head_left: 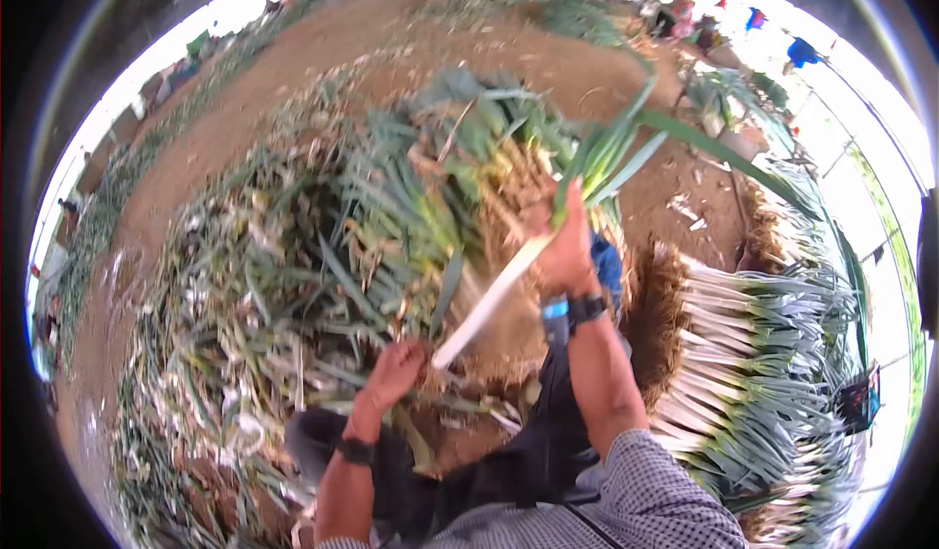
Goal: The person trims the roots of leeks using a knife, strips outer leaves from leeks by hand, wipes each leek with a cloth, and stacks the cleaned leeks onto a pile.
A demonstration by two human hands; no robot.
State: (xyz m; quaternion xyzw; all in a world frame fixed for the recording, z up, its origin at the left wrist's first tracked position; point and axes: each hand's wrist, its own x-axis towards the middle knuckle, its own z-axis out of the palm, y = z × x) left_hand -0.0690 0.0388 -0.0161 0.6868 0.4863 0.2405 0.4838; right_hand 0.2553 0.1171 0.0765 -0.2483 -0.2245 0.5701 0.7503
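My right hand (567, 251) is wrapped round a leek (494, 299) where its white stalk turns green. The stalk slants down to the left, and the long green leaves fan out above my fist. Close to the pale lower end of that stalk is my left hand (396, 368), its fingers curled closed. What it holds, if anything, cannot be made out. Behind both hands lies a heap of untrimmed leeks (421, 197) with yellowed, dry outer leaves.
Leaf waste (254, 324) is piled to my left. Cleaned leeks (734, 353) lie in rows at my right, roots towards me. Bare soil (235, 128) stretches beyond the heap. A seated person (678, 13) is far off at upper right, near more leeks.
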